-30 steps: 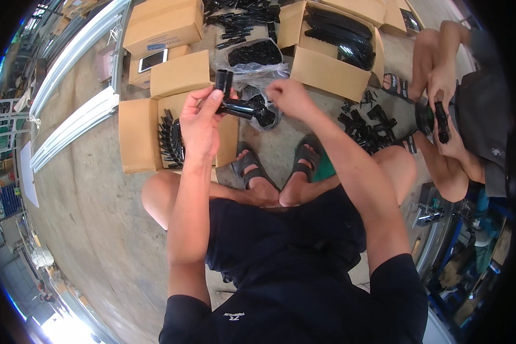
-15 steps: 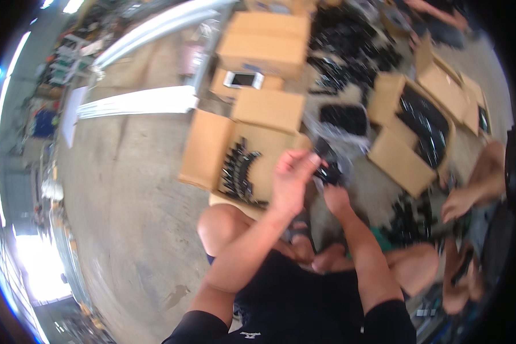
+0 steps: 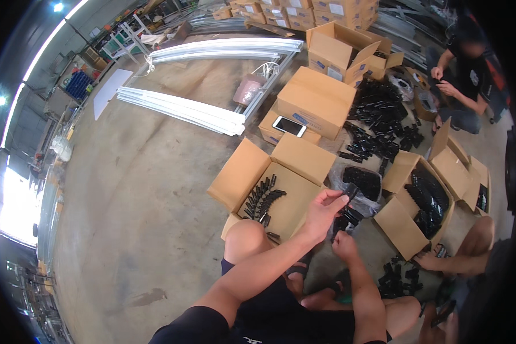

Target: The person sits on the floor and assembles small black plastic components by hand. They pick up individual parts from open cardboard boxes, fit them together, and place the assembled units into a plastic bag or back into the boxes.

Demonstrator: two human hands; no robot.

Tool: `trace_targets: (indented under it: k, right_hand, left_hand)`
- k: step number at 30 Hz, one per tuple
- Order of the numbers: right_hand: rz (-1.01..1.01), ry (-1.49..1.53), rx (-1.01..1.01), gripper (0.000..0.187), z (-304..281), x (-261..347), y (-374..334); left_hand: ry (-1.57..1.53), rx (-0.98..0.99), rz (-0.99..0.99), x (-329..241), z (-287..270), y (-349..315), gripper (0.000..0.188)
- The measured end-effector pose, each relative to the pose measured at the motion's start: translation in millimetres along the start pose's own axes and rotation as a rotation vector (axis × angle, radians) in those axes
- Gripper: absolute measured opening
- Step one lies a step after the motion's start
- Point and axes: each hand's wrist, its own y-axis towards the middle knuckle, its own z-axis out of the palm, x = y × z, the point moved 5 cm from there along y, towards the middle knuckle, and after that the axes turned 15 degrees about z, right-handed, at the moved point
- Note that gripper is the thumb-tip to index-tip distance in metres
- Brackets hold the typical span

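My left hand (image 3: 322, 211) reaches over the right side of an open cardboard box (image 3: 297, 206). Thumb and fingers pinch a small black plastic part (image 3: 350, 191). Just below and to its right, my right hand (image 3: 344, 246) is closed in a fist; what it holds, if anything, is hidden. It is next to a cluster of black plastic parts (image 3: 346, 219) lying on clear plastic. Inside the open box, several black parts (image 3: 262, 200) stand in curved rows along the left side. A plastic-lined container of black parts (image 3: 362, 184) sits beyond my hands.
A phone (image 3: 289, 126) lies on a carton by a closed box (image 3: 318, 100). Loose black parts (image 3: 378, 114) cover the floor behind. At right, an open carton (image 3: 410, 172) holds bagged parts; a co-worker's hand (image 3: 429, 261) is near it. Another person (image 3: 467, 74) sits farther back.
The head view has shifted, so the boxes and my hands appear lower and farther right. My left hand still pinches a black part. The near co-worker's hand has moved toward the carton's lower edge.
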Motion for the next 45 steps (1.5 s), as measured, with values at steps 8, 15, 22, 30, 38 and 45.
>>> trace_targets:
  k: [8, 15, 22, 30, 38, 45]
  right_hand:
    - [0.001, 0.167, -0.224, 0.011, -134.3, 87.6, -34.3]
    - [0.148, 0.706, -0.237, 0.015, -235.4, 125.1, -85.7]
    - [-0.044, 1.184, -0.178, 0.016, -256.2, 143.9, -113.2]
    - [-0.008, 1.177, -0.102, 0.015, -244.9, 143.6, -123.9]
    - [-0.035, 1.157, -0.154, 0.019, -216.6, 140.0, -111.8]
    - [0.089, 1.068, -0.223, 0.016, -210.6, 144.6, -107.8]
  left_hand:
    - [-0.117, 0.094, 0.027, -21.2, 29.8, -33.2, 0.020]
    - [-0.136, 0.134, 0.031, -30.4, 25.9, -56.4, 0.018]
    - [-0.134, 0.213, 0.065, -37.2, 44.8, -81.9, 0.018]
    - [-0.116, 0.301, 0.085, -13.1, 52.5, -82.2, 0.018]
    - [-0.053, 0.280, 0.199, -3.5, 52.6, -75.1, 0.018]
    - [0.097, 0.278, 0.334, -2.5, 44.8, -77.6, 0.019]
